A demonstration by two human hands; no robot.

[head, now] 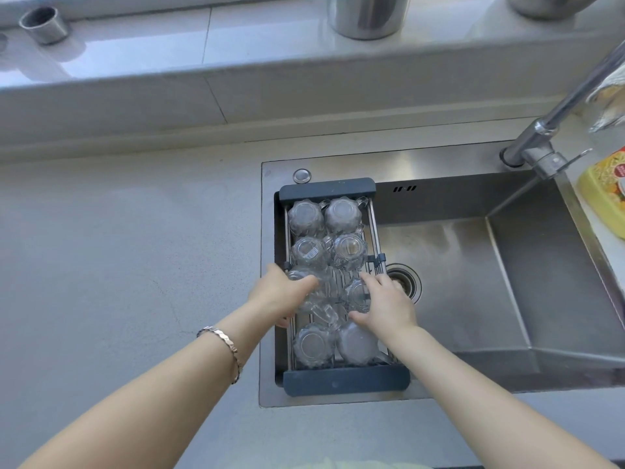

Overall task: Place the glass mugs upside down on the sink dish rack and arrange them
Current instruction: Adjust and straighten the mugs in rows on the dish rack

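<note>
You're working over the dish rack (345,382), which is sitting across the left end of the sink (507,282), its dark end bars resting on the sink's far and near rims. Your left hand (282,294) is gripping a glass mug (313,292) in the rack's middle row, left side, thumb curling over the top; can't tell whether that mug is sitting fully flat or tilted. Your right hand (385,304) is resting spread on the neighbouring mug (356,296) on the right side of the same row, fingers loose over it rather than clamped. Six more mugs are standing upside down, bases up: a far pair (323,216) against the rack's far bar, a second pair (329,250) just behind your hands, and a near pair (336,343) against the near bar, partly under your right wrist. Mugs in each pair are touching or almost touching. A bracelet (225,346) is sitting on your left wrist. The faucet (548,137) is angling in from the sink's far right corner, and the drain (404,279) is showing just right of the rack.
</note>
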